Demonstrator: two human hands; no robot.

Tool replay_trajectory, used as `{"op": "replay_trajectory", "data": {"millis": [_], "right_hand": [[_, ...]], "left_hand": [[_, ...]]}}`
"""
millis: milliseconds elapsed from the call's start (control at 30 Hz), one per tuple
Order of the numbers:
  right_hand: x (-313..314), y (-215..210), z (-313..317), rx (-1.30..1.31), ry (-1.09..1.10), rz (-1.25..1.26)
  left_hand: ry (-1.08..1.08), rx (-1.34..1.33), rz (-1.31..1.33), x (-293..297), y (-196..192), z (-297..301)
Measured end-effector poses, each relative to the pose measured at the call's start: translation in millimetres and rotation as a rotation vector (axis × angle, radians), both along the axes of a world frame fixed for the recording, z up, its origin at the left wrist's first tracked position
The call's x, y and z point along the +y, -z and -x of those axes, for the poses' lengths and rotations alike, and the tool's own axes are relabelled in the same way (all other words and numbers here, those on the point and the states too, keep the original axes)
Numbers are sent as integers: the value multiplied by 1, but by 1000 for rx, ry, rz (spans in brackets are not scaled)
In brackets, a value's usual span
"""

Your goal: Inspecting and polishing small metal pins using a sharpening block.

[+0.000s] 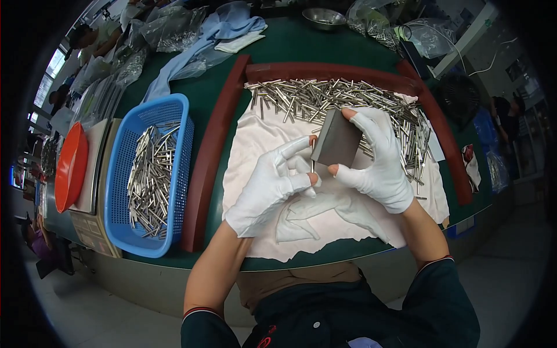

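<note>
My left hand (268,181), in a white glove with bare fingertips, pinches a thin metal pin (313,166) upright between thumb and forefinger. My right hand (383,165), gloved the same way, grips a flat dark grey block (340,141) between its thumb and fingers. The block's left edge is right beside the pin; whether they touch I cannot tell. Both hands are above a pale pink cloth (246,159). Beyond them a heap of loose metal pins (331,93) spreads along the back and right of the cloth. A crumpled white cloth (313,211) lies below my hands.
A dark red frame (203,174) borders the cloth at left, back and right. To its left stands a blue plastic basket (182,153) with many pins, then a red bowl (72,168). A metal bowl (324,19), a blue cloth (200,46) and plastic bags are at the back.
</note>
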State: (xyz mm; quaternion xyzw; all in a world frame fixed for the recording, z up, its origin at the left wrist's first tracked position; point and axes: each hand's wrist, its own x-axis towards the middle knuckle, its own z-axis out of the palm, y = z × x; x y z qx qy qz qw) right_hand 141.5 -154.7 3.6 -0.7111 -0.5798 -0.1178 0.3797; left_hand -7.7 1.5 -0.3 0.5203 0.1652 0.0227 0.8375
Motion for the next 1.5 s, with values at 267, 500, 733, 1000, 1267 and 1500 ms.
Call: {"op": "replay_trajectory", "data": {"millis": [267, 500, 733, 1000, 1267, 1500], "right_hand": [[-1, 0, 0, -86, -2, 18], [1, 9, -6, 54, 145, -247], [3, 6, -5, -24, 15, -111], [5, 6, -2, -30, 3, -91], [2, -2, -1, 24, -16, -29], [0, -3, -3, -41, -14, -30]], "left_hand": [[-11, -13, 50, 1, 3, 0], [-78, -50, -65, -2, 4, -1], [-35, -16, -135, -2, 1, 0], [-64, -60, -127, -2, 9, 0], [4, -54, -44, -1, 5, 2], [56, -53, -39, 2, 5, 2]]}}
